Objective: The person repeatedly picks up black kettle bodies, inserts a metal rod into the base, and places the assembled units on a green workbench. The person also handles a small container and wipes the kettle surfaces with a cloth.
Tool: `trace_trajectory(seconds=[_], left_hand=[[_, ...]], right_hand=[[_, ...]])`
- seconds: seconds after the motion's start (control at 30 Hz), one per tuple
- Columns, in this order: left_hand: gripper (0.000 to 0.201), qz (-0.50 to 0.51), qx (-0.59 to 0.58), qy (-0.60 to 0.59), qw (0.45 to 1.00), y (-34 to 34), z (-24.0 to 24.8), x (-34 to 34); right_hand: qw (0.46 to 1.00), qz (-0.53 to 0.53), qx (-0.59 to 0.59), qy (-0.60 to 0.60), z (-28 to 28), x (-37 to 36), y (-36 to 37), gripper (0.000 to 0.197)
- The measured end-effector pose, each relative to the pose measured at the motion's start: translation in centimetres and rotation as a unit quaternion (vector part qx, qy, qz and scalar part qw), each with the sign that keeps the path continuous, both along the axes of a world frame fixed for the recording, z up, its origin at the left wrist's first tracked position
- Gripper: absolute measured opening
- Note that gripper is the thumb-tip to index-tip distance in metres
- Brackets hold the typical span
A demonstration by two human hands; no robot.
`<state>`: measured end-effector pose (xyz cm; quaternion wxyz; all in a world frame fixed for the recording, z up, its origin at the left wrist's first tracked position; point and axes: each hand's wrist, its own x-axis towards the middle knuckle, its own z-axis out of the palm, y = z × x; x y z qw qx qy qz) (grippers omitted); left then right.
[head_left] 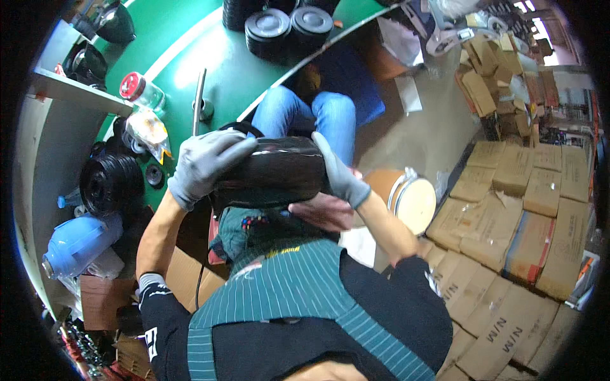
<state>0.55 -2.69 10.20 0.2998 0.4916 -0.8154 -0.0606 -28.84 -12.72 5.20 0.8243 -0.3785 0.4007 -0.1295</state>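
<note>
Between my two hands, above my lap, is a glossy black cylinder-like piece point(273, 171) lying crosswise. My left hand point(206, 165), in a grey glove, grips its left end with fingers over the top. At its right end my right hand point(340, 174), also gloved in grey, presses against the side; part of that hand is hidden. Just beyond my left hand an upright metal rod point(199, 101) stands at the green table. Below the right end is a blurred pinkish-grey shape point(324, 213) that I cannot make out.
Stacked black discs point(268, 26) stand on the green table point(171, 54), as does a red-lidded jar point(143, 91). More black discs point(108, 184) and a blue container point(82, 244) are at left. A small drum point(414, 204) and many cardboard boxes point(489, 228) lie right.
</note>
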Motion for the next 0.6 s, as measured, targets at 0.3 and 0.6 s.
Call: trace_trajectory(seconds=[0.3, 0.6], left_hand=[[0.035, 0.148, 0.16, 0.382, 0.898, 1.1, -6.7, 0.2], [0.044, 0.168, 0.029, 0.105, 0.98, 0.0, -0.8, -1.8]], right_hand=[[0.843, -0.009, -0.524, -0.119, 3.9, -0.2, 0.3, 0.087], [0.914, 0.036, -0.401, -0.052, 0.2, -2.0, -3.6, 0.061]])
